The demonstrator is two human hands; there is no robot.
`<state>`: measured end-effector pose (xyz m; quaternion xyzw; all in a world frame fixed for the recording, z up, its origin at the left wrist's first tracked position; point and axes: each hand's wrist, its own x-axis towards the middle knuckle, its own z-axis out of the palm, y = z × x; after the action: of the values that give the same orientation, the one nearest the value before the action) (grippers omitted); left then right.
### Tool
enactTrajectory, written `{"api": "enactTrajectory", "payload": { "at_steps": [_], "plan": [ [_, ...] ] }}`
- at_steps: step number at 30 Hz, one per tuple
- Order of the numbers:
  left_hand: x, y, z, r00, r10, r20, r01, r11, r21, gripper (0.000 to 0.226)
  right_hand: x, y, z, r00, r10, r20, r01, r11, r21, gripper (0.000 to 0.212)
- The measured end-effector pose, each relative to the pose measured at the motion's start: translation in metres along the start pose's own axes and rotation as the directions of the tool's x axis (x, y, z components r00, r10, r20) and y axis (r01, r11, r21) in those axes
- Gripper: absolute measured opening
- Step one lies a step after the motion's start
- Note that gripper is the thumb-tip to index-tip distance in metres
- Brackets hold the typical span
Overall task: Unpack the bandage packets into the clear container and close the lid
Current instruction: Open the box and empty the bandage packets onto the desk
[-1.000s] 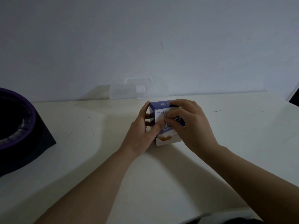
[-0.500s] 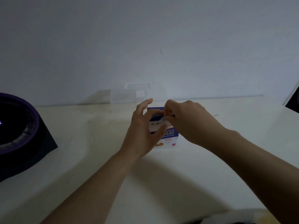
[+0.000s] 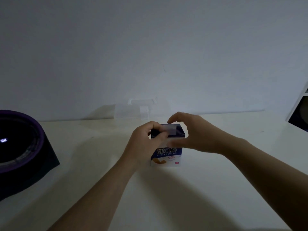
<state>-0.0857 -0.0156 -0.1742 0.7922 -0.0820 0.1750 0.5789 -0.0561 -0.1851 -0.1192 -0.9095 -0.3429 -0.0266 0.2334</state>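
Standing upright at the middle of the pale, smooth tabletop point(image 3: 216, 189), the small cardboard bandage box point(image 3: 168, 154) is half hidden behind your two hands. Your left grip point(image 3: 143, 144) is clenched on the box's upper left corner, fingers curled over the dark top panel and covering that whole side. Your right grip point(image 3: 198, 135) arches over the top right edge, fingers bent above the back rim and thumb low across the front. It is smeared by motion, so you cannot tell whether it grasps the box or only hovers close. A pale, see-through strip point(image 3: 170, 129) lies across the top panel; whether it is tape or a flap is unclear. The printed front shows a blue band above white.

Behind the box, against the plain wall point(image 3: 150, 47), sits the clear container point(image 3: 130, 110), boxy and so faint in the dim light that only its edges read. Whether its lid is up cannot be judged.

At far left a round, dark, purple-rimmed object point(image 3: 20, 140) on a black base is cut off by the frame. A white shelf unit point(image 3: 300, 104) is clipped at far right.
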Motion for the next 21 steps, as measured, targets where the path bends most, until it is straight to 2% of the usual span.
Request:
{"api": "enactTrajectory", "payload": {
  "at_steps": [6,10,12,15,18,21],
  "plan": [
    [-0.001,0.004,-0.003,0.998,-0.037,0.042,0.042,0.990,-0.133,0.011,0.016,0.013,0.001,1.000,0.008,0.009,-0.008,1.000,0.023,0.025],
    [-0.002,0.004,-0.003,0.997,-0.071,0.033,0.075,0.988,-0.137,0.033,0.028,0.010,-0.013,0.996,0.007,0.092,-0.009,1.000,0.018,0.026],
    [-0.002,-0.001,-0.002,0.993,-0.104,0.063,0.113,0.982,-0.150,0.048,0.034,0.010,-0.021,0.992,0.046,0.122,-0.060,0.991,0.118,0.027],
    [-0.001,-0.005,-0.003,0.983,-0.138,0.120,0.161,0.964,-0.212,0.058,0.040,0.019,-0.028,0.979,0.124,0.161,-0.168,0.940,0.296,0.037],
    [-0.002,-0.002,-0.004,0.976,-0.126,0.176,0.161,0.966,-0.202,0.083,0.043,0.032,-0.023,0.962,0.240,0.126,-0.271,0.833,0.482,0.046],
    [-0.002,0.000,-0.003,0.969,-0.127,0.211,0.158,0.978,-0.134,0.093,0.040,0.042,-0.006,0.921,0.387,0.042,-0.329,0.714,0.618,0.047]
  ]
}}
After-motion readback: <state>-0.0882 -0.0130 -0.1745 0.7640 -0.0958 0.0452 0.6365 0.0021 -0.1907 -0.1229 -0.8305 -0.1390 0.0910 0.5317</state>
